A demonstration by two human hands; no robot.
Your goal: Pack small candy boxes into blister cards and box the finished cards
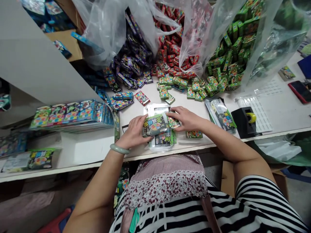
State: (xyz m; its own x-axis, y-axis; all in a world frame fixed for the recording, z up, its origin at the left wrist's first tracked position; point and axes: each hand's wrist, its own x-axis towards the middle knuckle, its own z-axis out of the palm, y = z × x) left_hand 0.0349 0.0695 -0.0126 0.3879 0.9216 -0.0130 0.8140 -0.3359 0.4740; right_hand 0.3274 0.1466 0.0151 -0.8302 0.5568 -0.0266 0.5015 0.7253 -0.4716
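At the back of the white table (279,118), 3 clear plastic bags spill small packets: purple ones (131,64), red ones (173,48) and green ones (230,55), with loose green packets (191,87) scattered in front. A black tape dispenser (245,121) with a yellow roll stands on the right, beside a sheet of clear labels (259,111). A red phone (300,90) lies at the far right edge. On the left, a row of filled colourful packs (70,115) lies fanned out.

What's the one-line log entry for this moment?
left hand: holds green packet | right hand: on small box | tape dispenser: right
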